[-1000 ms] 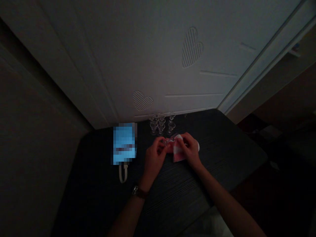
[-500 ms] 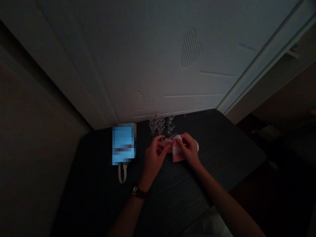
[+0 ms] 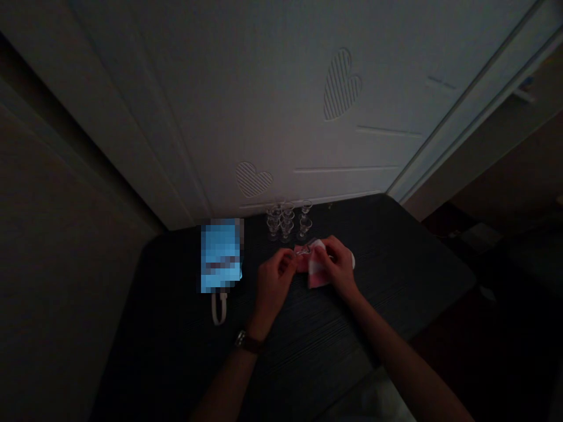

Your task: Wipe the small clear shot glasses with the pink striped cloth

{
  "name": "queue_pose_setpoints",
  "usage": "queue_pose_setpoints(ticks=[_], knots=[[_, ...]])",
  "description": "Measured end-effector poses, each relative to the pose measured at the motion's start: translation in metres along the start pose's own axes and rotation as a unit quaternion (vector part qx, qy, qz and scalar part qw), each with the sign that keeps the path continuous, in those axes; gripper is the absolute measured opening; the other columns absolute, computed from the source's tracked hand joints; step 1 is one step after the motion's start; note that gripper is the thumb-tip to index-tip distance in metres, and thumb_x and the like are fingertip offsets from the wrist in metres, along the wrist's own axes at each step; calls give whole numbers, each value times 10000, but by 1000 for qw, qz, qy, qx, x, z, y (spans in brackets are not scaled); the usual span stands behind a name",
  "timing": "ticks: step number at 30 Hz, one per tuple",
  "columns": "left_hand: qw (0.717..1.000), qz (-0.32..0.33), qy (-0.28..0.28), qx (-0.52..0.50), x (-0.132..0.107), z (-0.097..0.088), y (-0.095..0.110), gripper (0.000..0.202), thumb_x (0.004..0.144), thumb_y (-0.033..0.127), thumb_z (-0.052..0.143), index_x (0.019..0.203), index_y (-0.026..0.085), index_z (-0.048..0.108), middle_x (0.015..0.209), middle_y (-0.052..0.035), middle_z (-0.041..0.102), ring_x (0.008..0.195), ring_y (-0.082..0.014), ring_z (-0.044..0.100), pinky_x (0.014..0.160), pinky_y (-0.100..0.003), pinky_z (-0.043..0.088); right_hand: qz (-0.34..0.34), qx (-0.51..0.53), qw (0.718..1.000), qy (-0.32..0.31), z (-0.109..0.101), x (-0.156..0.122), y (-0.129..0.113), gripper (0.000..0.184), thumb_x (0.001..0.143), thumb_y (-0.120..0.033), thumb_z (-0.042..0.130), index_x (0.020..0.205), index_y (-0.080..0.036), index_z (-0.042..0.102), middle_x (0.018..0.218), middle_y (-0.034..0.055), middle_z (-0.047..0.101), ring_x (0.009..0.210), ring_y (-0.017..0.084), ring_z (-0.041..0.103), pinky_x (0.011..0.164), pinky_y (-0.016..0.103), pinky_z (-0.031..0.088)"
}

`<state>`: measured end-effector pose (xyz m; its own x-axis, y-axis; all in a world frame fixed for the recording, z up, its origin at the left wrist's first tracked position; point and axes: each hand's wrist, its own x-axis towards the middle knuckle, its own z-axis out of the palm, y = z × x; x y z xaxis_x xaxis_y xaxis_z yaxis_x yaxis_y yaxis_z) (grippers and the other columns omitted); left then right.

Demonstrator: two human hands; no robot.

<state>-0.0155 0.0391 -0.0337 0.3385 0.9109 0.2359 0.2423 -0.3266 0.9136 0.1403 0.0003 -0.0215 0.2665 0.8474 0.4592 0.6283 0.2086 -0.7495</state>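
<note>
Over the table, my right hand (image 3: 338,266) is closed on a pink and white cloth (image 3: 319,275). Its fingers bunch the cloth around a small clear glass (image 3: 303,251), which is partly covered. My left hand (image 3: 278,271), with a dark-strapped watch on the wrist, pinches at the left end of this glass. The exact part between those fingertips is too dark to make out. Just beyond both hands stand several small stemmed glasses (image 3: 287,223), grouped in short rows. A white rounded edge (image 3: 353,259) peeks out beside my right hand; the rest of it is hidden.
On the left of the dark table (image 3: 409,252) lies a bright blurred rectangle (image 3: 221,255), with a pale loop (image 3: 219,309) at its near edge. Behind the table rises a white panel (image 3: 281,117) with raised heart shapes. The light is dim.
My left fingers have drawn together from a wider hold around the glass into a pinch at its left end. The right hand keeps its hold on the cloth.
</note>
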Motion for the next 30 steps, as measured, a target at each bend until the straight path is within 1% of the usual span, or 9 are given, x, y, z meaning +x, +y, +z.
queue_pose_setpoints(ticks=[4,9,12,15,19,24,30], knots=[[1000,-1,3,-11,0,1,1,237,847,400,498,954,203,575,707,6,622,573,-117,587,497,-199,427,5,-7,1000,-6,0,0,0,174,870,-316,507,804,-202,620,705,-10,511,628,119,500,535,225,367],[999,11,12,-28,0,1,2,282,838,325,525,1099,225,497,766,9,617,588,-107,590,514,-193,436,4,-16,1000,-9,0,0,-1,186,869,-337,506,806,-203,618,711,-7,514,648,125,511,543,228,370],[1000,15,5,-22,0,1,2,253,834,299,526,1075,228,503,774,9,611,590,-107,594,517,-194,437,7,-15,1000,-10,0,0,-2,183,869,-335,503,810,-206,618,725,-2,530,661,130,521,547,229,377],[1000,12,-4,-13,0,0,2,221,843,317,510,1044,225,520,757,7,620,588,-115,599,514,-201,438,14,-13,1000,-13,0,0,-3,185,865,-335,502,805,-207,621,733,4,544,663,135,528,544,231,386],[1000,1,-7,-14,0,0,1,236,850,364,492,1026,212,536,722,5,629,575,-123,599,505,-208,440,11,-13,1000,-10,-1,0,-3,178,860,-330,506,829,-211,635,732,7,550,668,139,535,557,236,397],[1000,-13,-4,-4,0,0,-1,277,842,428,491,951,193,589,611,19,586,557,-130,584,493,-205,425,7,-10,1000,-12,-1,0,-3,189,869,-330,497,828,-207,634,735,6,555,672,138,536,571,240,394],[1000,-19,0,13,0,-1,1,320,836,459,482,936,188,621,590,17,580,523,-125,556,485,-207,410,-7,-12,1000,-3,1,0,1,175,873,-312,499,829,-201,628,718,-3,539,631,123,507,562,241,368]])
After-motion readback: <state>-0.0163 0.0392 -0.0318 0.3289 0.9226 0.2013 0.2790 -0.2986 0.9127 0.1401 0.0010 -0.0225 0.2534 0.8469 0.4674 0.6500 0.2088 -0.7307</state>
